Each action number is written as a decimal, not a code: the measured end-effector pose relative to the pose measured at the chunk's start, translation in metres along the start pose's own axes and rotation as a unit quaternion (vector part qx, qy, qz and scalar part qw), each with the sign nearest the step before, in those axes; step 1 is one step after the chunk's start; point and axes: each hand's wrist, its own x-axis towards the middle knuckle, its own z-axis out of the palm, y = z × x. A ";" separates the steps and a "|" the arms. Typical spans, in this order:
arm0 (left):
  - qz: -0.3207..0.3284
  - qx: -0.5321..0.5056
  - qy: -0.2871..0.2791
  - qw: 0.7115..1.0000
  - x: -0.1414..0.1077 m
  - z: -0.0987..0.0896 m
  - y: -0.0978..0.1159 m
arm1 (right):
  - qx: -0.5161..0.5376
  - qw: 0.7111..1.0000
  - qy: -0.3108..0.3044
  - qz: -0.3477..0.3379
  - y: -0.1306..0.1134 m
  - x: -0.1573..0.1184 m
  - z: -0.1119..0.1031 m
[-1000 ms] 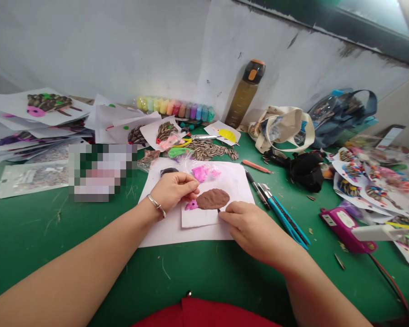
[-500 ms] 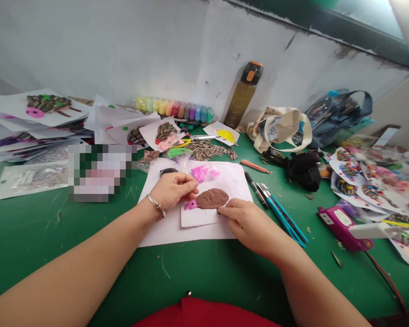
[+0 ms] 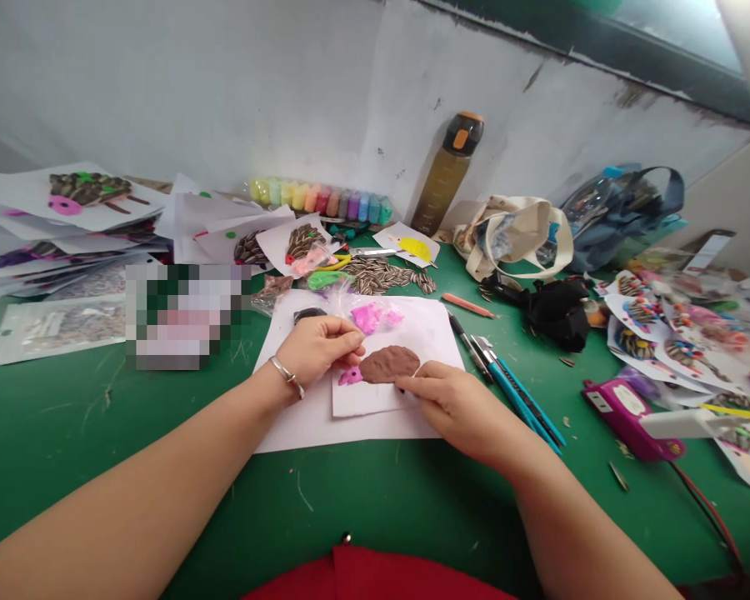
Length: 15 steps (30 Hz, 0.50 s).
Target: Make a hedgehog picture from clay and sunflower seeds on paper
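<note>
A brown clay oval (image 3: 390,364) lies flat on a small white card (image 3: 368,402), with a pink clay head (image 3: 351,377) at its left end. The card rests on a larger white sheet (image 3: 287,425). My left hand (image 3: 326,347) is closed in a pinch above the head and the oval's left edge; what its fingertips hold, if anything, is too small to tell. At the oval's lower right edge is my right hand (image 3: 445,403), fingers together and index fingertip touching there. A small dark piece (image 3: 401,389) shows under that fingertip, mostly hidden.
Pink clay in a bag (image 3: 375,317) and sunflower seeds (image 3: 381,276) lie behind the card. Pens and blue cutters (image 3: 518,396) are right of the sheet. A bottle (image 3: 448,173) stands near the wall. Paper pictures (image 3: 87,200) are stacked at left.
My right hand has shifted slightly left and up along the oval's lower right edge, covering more of the dark piece. My left hand has not visibly moved.
</note>
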 end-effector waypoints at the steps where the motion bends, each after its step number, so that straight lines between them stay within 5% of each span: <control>1: -0.001 -0.002 0.001 1.000 0.000 0.000 0.000 | 0.010 1.000 0.002 0.003 0.001 -0.001 -0.001; 15: -0.006 -0.003 0.007 1.000 0.001 0.000 0.000 | -0.011 1.000 0.012 -0.018 0.003 -0.001 0.000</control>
